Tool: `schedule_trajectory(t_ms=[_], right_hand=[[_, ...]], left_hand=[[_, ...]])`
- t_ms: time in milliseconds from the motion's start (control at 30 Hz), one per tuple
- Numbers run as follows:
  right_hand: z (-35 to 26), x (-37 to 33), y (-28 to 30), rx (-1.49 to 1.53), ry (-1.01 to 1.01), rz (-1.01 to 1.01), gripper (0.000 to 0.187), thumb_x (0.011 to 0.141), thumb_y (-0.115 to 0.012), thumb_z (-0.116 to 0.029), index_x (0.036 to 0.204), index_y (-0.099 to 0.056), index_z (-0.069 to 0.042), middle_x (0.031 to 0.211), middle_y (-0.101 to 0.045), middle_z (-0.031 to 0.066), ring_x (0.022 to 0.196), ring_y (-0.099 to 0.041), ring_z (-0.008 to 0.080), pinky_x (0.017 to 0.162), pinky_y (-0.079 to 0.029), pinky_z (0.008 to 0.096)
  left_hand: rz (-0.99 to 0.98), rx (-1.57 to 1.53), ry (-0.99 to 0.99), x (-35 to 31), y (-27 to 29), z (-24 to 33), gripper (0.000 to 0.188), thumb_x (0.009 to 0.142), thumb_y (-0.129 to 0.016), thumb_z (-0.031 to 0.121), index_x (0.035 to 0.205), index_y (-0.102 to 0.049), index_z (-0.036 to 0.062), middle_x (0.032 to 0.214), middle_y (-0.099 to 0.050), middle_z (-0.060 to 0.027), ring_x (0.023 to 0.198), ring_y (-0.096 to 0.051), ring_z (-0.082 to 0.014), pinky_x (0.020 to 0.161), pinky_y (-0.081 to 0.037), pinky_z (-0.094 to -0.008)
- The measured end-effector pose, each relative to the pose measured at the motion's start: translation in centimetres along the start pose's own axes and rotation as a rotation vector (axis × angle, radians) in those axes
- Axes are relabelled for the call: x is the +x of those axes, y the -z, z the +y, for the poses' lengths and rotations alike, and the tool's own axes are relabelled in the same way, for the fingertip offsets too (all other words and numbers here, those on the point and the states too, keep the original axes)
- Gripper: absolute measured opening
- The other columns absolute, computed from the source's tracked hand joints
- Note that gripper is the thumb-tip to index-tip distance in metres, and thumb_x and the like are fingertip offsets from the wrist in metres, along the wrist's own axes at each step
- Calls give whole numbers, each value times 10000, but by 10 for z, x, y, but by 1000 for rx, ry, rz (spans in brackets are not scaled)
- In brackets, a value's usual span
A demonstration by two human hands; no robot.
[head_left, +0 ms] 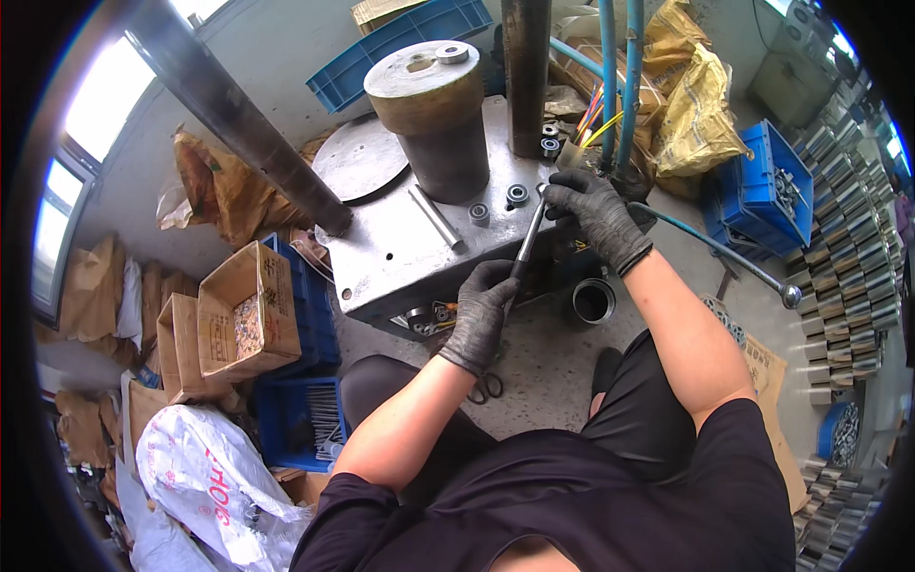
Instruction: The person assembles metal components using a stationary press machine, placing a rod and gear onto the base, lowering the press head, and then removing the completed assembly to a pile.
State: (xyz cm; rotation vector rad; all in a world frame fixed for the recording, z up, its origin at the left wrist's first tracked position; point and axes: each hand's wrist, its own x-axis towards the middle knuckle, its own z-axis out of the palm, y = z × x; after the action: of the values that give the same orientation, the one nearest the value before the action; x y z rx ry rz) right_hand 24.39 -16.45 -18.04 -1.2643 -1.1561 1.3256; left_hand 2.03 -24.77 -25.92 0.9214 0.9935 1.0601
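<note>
My left hand (481, 310), in a dark grey work glove, is closed around the lower, dark part of a slim metal rod (530, 234). The rod slants up and away past the near edge of a steel press bed (381, 272). At its upper end, the gloved fingers of my right hand (599, 212) pinch the tip, where a small shiny piece shows only in part. Left of the rod, on the bed, are two small ball bearings, one nearer (478, 214) and one farther (517, 195). A loose bright steel bar (436, 218) lies beside them.
A thick press ram (443, 143) carries a metal ring (452, 53). Dark columns (526, 76) flank it. A ball-ended lever (724, 250) extends right. Cardboard boxes (250, 315) and a blue bin (286, 424) stand left; stacked metal cylinders (843, 286) line the right. Below the bed sits a round can (591, 302).
</note>
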Motion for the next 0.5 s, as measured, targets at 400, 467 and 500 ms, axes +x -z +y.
schedule_trajectory(t_ms=[400, 467, 500], right_hand=[[13, -40, -4, 7, -327, -421, 440, 988, -744, -446, 1198, -780, -62, 925, -721, -1, 871, -659, 103, 777, -547, 291], [21, -42, -4, -325, -240, -412, 594, 1005, -616, -641, 1234, -785, -120, 924, -711, 2, 825, -627, 103, 747, -506, 275], [19, -47, -5, -255, -319, -396, 599, 994, -625, -653, 1228, -787, -126, 913, -707, -3, 804, -619, 105, 716, -505, 286]], left_hand=[[-109, 64, -116, -19, -24, 18, 304, 972, -722, 92, 1258, -675, 4, 1050, -708, -45, 930, -649, -107, 823, -560, -267], [-127, 127, -158, -17, -25, 13, 275, 983, -719, 110, 1234, -685, 4, 1023, -712, -37, 890, -643, -94, 801, -548, -251], [-137, 151, -150, -19, -26, 16, 265, 988, -714, 115, 1227, -686, 3, 1023, -716, -37, 881, -642, -89, 793, -542, -244]])
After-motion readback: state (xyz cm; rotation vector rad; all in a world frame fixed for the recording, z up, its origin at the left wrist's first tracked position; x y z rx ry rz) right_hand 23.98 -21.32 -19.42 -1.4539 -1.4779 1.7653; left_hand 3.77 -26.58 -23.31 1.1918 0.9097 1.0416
